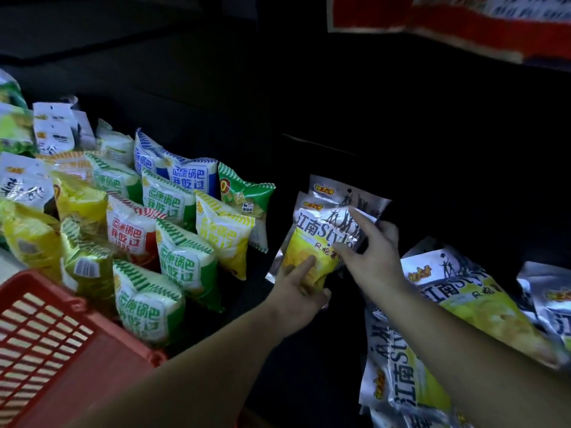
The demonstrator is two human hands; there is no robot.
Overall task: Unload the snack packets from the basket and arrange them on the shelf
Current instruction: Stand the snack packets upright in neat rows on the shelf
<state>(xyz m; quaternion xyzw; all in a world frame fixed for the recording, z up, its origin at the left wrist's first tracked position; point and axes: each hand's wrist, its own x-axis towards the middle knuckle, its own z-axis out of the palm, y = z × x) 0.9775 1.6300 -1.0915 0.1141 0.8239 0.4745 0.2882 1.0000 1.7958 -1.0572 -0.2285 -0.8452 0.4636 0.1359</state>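
Note:
Two silver-and-yellow snack packets [318, 230] stand upright, one behind the other, on the dark shelf [309, 350] at the centre. My left hand [298, 287] grips the bottom of the front packet, thumb across its yellow part. My right hand [372, 251] holds the same packet at its right edge, forefinger stretched over the silver top. The red plastic basket [58, 344] sits at the lower left; its inside is not visible.
Rows of green, blue, red and yellow snack bags [173, 230] stand on the shelf to the left. More silver-and-yellow packets [448, 304] lie tumbled at the right. A red-and-white packet [448, 17] hangs from the upper shelf at the top right.

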